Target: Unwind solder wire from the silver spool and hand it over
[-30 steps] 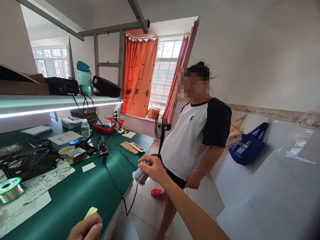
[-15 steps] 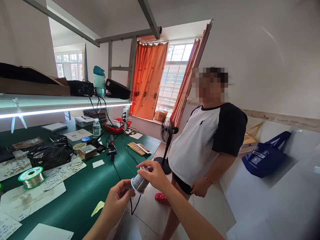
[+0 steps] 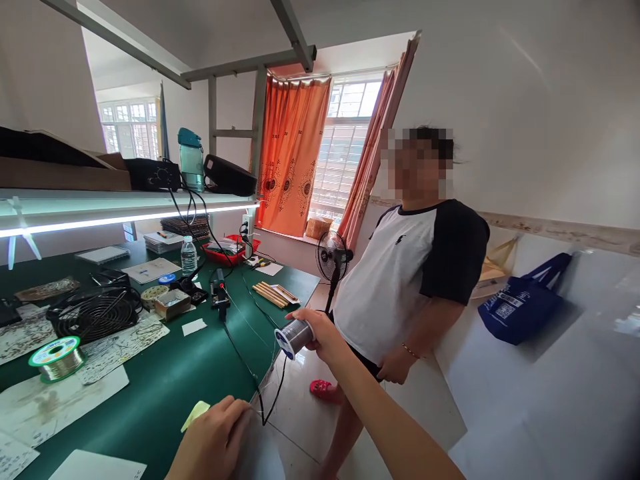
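My right hand point(image 3: 316, 333) is wrapped round a spool of thin grey solder wire point(image 3: 296, 337), held in the air beyond the bench edge. The spool's white-rimmed end with a blue label faces left. My left hand point(image 3: 220, 427) is low over the front edge of the green bench, its fingers pressed together. A fine strand shows near its fingertips and seems to run up towards the spool. Beside that hand lies a pale yellow scrap of paper point(image 3: 195, 415), partly covered by it.
A green-rimmed wire spool point(image 3: 57, 359), a black fan point(image 3: 97, 312), a water bottle point(image 3: 189, 257) and a red tray point(image 3: 225, 250) are on the green bench point(image 3: 165, 380). A black cable point(image 3: 240, 357) hangs over its edge. A person point(image 3: 385, 273) stands on the right near a floor fan point(image 3: 333, 257).
My left hand has left the spool and moved down and towards me. The spool has turned and risen slightly in my right hand. My view has shifted slightly.
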A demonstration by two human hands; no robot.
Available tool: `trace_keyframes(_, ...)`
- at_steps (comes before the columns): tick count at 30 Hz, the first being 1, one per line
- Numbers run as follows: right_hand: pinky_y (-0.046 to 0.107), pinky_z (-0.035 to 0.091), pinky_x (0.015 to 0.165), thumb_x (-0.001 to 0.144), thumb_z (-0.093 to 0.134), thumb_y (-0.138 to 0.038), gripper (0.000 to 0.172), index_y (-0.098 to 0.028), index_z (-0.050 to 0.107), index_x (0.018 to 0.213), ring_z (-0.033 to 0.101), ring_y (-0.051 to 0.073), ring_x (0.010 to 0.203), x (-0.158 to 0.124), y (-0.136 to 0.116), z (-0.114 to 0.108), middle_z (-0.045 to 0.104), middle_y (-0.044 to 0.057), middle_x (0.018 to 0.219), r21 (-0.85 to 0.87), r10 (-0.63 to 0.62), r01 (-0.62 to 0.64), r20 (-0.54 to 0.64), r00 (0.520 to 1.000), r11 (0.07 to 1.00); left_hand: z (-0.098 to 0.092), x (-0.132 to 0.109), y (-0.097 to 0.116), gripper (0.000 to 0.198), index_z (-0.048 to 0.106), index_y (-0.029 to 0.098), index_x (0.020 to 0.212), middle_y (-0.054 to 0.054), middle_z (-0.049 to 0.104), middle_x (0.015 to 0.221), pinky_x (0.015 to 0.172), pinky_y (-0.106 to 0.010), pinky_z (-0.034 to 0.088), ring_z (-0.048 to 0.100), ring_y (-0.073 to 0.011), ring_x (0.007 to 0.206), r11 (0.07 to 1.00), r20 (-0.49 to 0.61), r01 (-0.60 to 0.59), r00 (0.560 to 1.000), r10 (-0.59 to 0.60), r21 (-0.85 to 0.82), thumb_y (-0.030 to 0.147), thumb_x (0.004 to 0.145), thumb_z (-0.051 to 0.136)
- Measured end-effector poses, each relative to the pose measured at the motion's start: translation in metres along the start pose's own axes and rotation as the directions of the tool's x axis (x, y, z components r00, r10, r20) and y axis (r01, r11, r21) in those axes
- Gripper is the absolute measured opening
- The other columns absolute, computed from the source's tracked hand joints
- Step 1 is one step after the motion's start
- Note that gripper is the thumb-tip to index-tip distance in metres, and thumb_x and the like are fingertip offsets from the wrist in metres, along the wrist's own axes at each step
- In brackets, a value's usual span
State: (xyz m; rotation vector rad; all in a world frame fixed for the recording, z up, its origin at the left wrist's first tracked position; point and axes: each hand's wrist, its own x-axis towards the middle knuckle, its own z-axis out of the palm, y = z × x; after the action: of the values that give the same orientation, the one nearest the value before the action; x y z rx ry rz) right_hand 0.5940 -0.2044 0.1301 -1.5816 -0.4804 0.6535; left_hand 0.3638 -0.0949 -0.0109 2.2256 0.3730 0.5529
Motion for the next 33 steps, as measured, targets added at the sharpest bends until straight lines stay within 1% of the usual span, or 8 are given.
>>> trace_keyframes(4, 0.026, 0.021, 0.047, 0.055, 0.071, -0.047, 0.037, -0.017, 0.077, 0.075, 0.04, 0.012, 0.053, -0.004, 0.002, 0.004, 0.056, -0.002, 0.063, -0.053, -0.083, 0.081, -0.033, 0.996, 0.995, -0.01, -0.007, -0.003, 0.022, 0.083, 0.028, 0.083, -0.005, 0.079, 0.08, 0.065, -0.024, 0.053, 0.074, -0.0204, 0.072, 0.999, 0.133, -0.033, 0.99, 0.034, -0.01, 0.029, 0.091, 0.062)
trace_keyframes(6, 0.028, 0.026, 0.05, 0.056, 0.073, -0.046, 0.034, -0.017, 0.078, 0.073, 0.042, 0.014, 0.056, -0.007, 0.003, 0.007, 0.056, -0.002, 0.062, -0.103, -0.165, 0.16, -0.045, 0.985, 0.982, -0.017, -0.007, -0.003, 0.021, 0.082, 0.026, 0.077, -0.006, 0.078, 0.079, 0.067, -0.026, 0.054, 0.073, -0.0219, 0.074, 0.999, 0.118, -0.014, 0.993, 0.019, -0.038, 0.033, 0.089, 0.066)
trace_keyframes(11, 0.032, 0.038, 0.066, 0.064, 0.073, -0.045, 0.028, -0.019, 0.081, 0.074, 0.052, 0.019, 0.069, -0.013, 0.008, 0.018, 0.059, -0.001, 0.067, -0.198, -0.323, 0.313, -0.019, 0.946, 0.929, -0.015, 0.01, 0.015, 0.044, 0.079, 0.022, 0.119, -0.016, 0.073, 0.129, 0.089, -0.04, 0.058, 0.071, -0.0282, 0.095, 0.98, -0.073, 0.078, 0.993, -0.093, -0.186, 0.053, 0.09, 0.068)
trace_keyframes(17, 0.033, 0.039, 0.067, 0.069, 0.073, -0.043, 0.026, -0.02, 0.081, 0.077, 0.052, 0.019, 0.07, -0.02, 0.005, 0.032, 0.059, -0.001, 0.07, -0.26, -0.37, 0.369, 0.046, 0.928, 0.892, 0.026, 0.034, 0.057, 0.069, 0.073, 0.014, 0.112, -0.004, 0.07, 0.069, 0.058, -0.03, 0.053, 0.063, -0.019, 0.059, 0.835, 0.04, 0.155, 0.987, -0.157, -0.528, 0.076, 0.08, 0.071)
trace_keyframes(20, 0.032, 0.038, 0.064, 0.069, 0.072, -0.043, 0.029, -0.018, 0.081, 0.081, 0.05, 0.018, 0.068, -0.021, 0.005, 0.03, 0.059, -0.001, 0.073, -0.265, -0.364, 0.372, 0.078, 0.928, 0.89, 0.021, 0.03, 0.053, 0.072, 0.069, 0.016, 0.086, 0.002, 0.057, 0.059, 0.049, -0.024, 0.043, 0.05, -0.0121, 0.049, 0.786, 0.058, 0.188, 0.98, -0.191, -0.589, 0.088, 0.077, 0.067)
trace_keyframes(23, 0.032, 0.035, 0.061, 0.068, 0.071, -0.042, 0.034, -0.016, 0.082, 0.086, 0.048, 0.017, 0.064, -0.022, 0.006, 0.024, 0.058, 0.0, 0.074, -0.258, -0.34, 0.361, 0.125, 0.932, 0.896, -0.002, 0.02, 0.03, 0.069, 0.067, 0.018, 0.09, 0.009, 0.042, 0.055, 0.045, -0.021, 0.03, 0.035, -0.0091, 0.046, 0.795, -0.018, 0.205, 0.965, -0.262, -0.571, 0.086, 0.086, 0.058)
trace_keyframes(27, 0.031, 0.03, 0.058, 0.066, 0.07, -0.043, 0.038, -0.014, 0.082, 0.088, 0.044, 0.015, 0.059, -0.022, 0.009, 0.02, 0.056, -0.002, 0.068, -0.216, -0.295, 0.329, 0.174, 0.94, 0.919, -0.021, 0.01, 0.004, 0.061, 0.067, 0.021, 0.091, 0.007, 0.044, 0.06, 0.051, -0.023, 0.032, 0.038, -0.0125, 0.054, 0.862, -0.089, 0.197, 0.959, -0.268, -0.468, 0.08, 0.092, 0.053)
trace_keyframes(33, 0.03, 0.033, 0.058, 0.066, 0.072, -0.041, 0.033, -0.016, 0.082, 0.085, 0.045, 0.014, 0.06, -0.021, 0.008, 0.023, 0.055, -0.003, 0.071, -0.166, -0.295, 0.333, 0.215, 0.931, 0.928, -0.017, -0.012, 0.009, 0.023, 0.079, 0.027, 0.065, -0.003, 0.074, 0.066, 0.058, -0.026, 0.042, 0.063, -0.0197, 0.059, 0.962, 0.175, 0.152, 0.978, -0.113, -0.228, 0.045, 0.079, 0.078)
